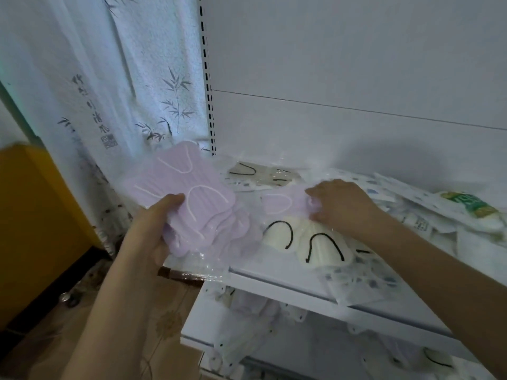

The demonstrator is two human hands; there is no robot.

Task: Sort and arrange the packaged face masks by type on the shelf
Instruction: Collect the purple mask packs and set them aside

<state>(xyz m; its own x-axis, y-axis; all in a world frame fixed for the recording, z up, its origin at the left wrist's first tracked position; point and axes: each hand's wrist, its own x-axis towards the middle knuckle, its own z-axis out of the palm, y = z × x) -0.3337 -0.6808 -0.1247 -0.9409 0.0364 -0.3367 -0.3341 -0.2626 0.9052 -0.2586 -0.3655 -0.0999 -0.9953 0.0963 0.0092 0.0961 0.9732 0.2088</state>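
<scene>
My left hand (153, 226) grips a stack of lilac packaged masks (192, 198) with white ear loops, held just off the left end of the white shelf (288, 283). My right hand (340, 204) pinches the edge of another lilac packaged mask (282, 204) that lies on the shelf. Just below it lie cream masks with black ear loops (307, 237) in clear wrap. More cream masks with black loops (258, 171) sit further back. White masks with small printed patterns (365, 286) lie at the shelf's front right.
A pile of white and patterned packs and a green-labelled pack (469, 204) fills the shelf's right end. A lower shelf (247, 325) holds more wrapped masks. A bamboo-print curtain (123, 91) hangs at the left, beside an orange cabinet (35, 215).
</scene>
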